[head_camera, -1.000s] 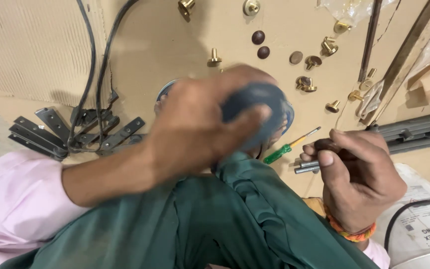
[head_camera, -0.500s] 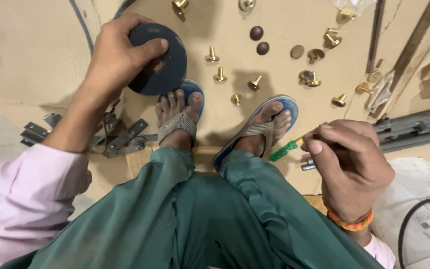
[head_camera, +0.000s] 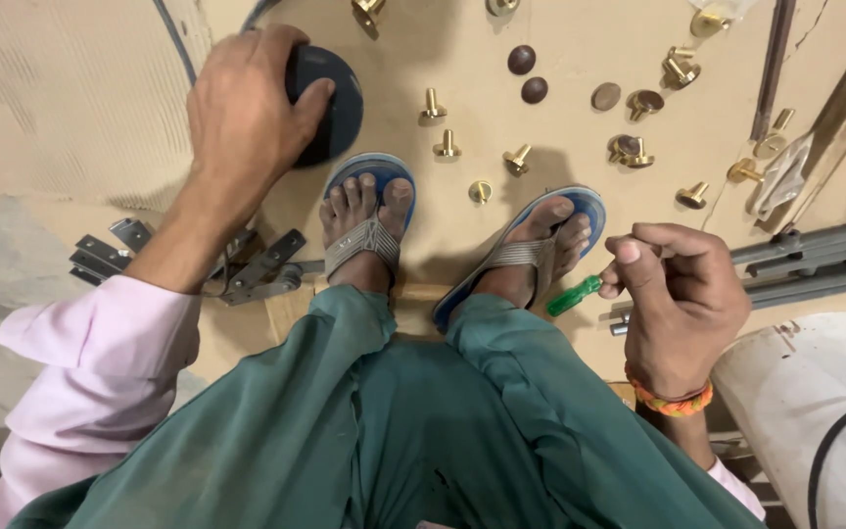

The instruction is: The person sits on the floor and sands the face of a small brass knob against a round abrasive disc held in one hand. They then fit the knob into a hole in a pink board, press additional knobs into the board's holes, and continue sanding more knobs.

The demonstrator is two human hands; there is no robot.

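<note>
Two hands are at work over a tan board [head_camera: 580, 39] on the floor, with the person's sandalled feet [head_camera: 369, 220] resting on it. Largest item: a white drum [head_camera: 815, 411], right of the feet. A stack of grey metal brackets [head_camera: 247, 274] lies left of the feet. The left hand [head_camera: 247, 108] holds its grip clenched over a dark round disc [head_camera: 330, 98], up and left of the feet, against the board. The right hand [head_camera: 682, 294] grips a green-handled screwdriver [head_camera: 575, 296], just right of the feet. Brass fittings [head_camera: 516, 159] lie scattered beyond the toes.
</note>
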